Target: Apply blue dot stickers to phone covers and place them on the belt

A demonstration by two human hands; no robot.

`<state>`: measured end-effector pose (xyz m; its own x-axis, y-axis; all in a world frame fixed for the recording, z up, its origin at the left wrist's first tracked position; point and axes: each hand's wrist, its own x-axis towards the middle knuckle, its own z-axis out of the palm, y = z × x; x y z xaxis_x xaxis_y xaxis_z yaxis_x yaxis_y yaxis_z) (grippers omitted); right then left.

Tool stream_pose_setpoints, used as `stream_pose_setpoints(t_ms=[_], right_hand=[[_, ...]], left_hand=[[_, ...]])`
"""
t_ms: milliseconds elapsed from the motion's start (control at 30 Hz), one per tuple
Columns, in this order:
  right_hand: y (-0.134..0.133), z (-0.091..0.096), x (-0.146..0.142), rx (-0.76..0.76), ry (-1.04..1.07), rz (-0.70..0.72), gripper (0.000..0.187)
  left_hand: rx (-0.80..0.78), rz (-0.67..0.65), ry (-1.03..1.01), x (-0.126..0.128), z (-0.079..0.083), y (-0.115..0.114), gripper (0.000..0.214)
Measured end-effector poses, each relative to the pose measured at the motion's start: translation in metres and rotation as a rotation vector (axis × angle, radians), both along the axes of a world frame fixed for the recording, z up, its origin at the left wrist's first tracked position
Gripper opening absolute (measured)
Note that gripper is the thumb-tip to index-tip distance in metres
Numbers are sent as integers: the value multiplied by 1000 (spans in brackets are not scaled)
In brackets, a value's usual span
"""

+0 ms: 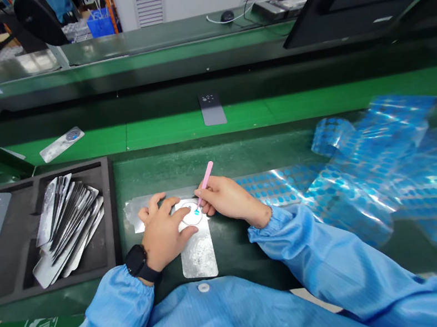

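A blue smock (pixel 205 326) fills the bottom edge. Just below centre, the loosely spread left hand (pixel 163 238) rests on a silvery plate (pixel 198 254); the right hand (pixel 226 197) pinches pink tweezers (pixel 207 172) at a blue dot (pixel 197 212). Keeping plate flat, tips light should help.

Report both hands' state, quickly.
Left hand: open, fingers spread over the silver plate, gripping nothing that shows.
Right hand: closed around the pink tweezers, tip at a blue dot on the plate.

green bench (pixel 152 169) | left: black tray (pixel 113 216) | front middle: silver plate (pixel 198 254) | right: blue-dotted clear film (pixel 405 164)
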<state>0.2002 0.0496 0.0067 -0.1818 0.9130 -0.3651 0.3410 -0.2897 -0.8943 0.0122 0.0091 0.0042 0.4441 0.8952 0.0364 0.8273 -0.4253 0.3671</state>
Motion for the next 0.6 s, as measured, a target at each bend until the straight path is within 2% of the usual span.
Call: stream_pose_setpoints(t_ms=[200,400,533,600], right_hand=[[-2,2,-1,10,-16,4,16],[-2,0,-1,12,23,-25,13],[-2,-3,4,-23,156,-105,17],[-3,-3,9,27,170,-161,17]], left_hand=[[22,-61,24,2,1,-3,23],[8,-70,83,7,6,-7,27],[-1,-57,108,10,8,-9,29],[-13,-50,106,11,8,-10,29]])
